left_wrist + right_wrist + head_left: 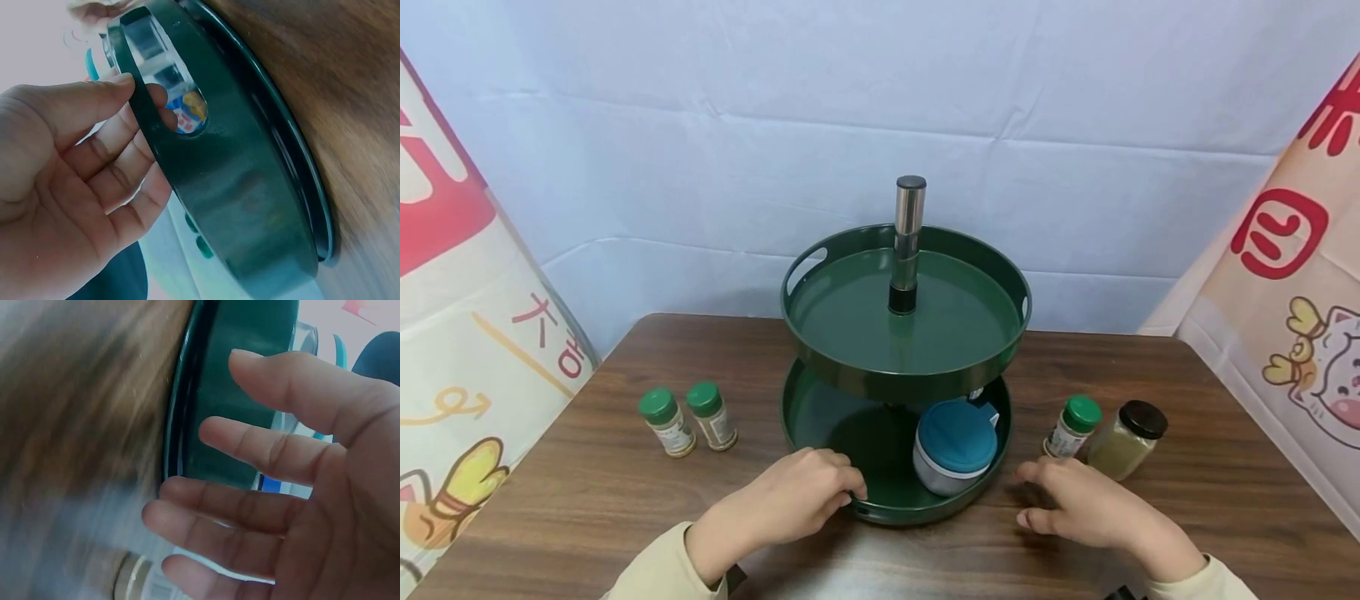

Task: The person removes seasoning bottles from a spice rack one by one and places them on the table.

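Two tiers, green stand (902,385), 12 o'clock. Left hand (801,496) pinches rim of lower tray (917,514), 7 o'clock; right hand (1082,504) empty, fingers apart, 4 o'clock. Apparently steadying or turning tray; next move calls for firm rim hold.

On the pale banner (482,350) at 9 o'clock, the red character 大 (537,319) reads clearly; the one below it, 吉 (571,360), is less distinct. The red lettering on the peach banner (1236,333) at 3 o'clock cannot be made out. Label print is too small on the green-capped jar (1063,440) at 4 o'clock and the two shakers (675,435) at 8 o'clock.
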A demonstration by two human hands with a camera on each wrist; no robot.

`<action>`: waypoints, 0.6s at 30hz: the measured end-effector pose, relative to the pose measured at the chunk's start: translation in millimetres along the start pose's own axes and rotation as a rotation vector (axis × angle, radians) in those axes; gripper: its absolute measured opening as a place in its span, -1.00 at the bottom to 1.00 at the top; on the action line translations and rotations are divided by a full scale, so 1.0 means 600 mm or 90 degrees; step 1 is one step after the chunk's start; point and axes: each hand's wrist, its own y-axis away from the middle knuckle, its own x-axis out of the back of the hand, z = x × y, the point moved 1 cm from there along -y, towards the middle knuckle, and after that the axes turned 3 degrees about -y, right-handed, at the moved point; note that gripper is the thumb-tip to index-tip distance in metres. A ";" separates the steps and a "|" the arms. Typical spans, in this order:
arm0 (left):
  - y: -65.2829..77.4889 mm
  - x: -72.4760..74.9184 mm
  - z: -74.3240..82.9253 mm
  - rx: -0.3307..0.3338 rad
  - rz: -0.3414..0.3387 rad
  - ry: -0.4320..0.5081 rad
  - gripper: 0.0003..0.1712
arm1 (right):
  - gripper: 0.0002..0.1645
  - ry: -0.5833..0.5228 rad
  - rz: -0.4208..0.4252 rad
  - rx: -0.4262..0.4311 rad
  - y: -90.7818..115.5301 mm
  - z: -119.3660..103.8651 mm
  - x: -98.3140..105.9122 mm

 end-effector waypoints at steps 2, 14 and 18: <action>0.004 0.002 -0.004 -0.002 0.009 -0.002 -0.78 | -0.62 -0.001 0.001 0.005 -0.001 -0.006 -0.006; 0.027 0.019 -0.030 0.043 0.024 -0.016 -0.74 | -0.66 -0.014 -0.049 0.014 -0.012 -0.043 -0.036; 0.033 0.024 -0.039 0.062 0.024 -0.017 -0.74 | -0.66 0.004 -0.055 0.017 -0.017 -0.060 -0.042</action>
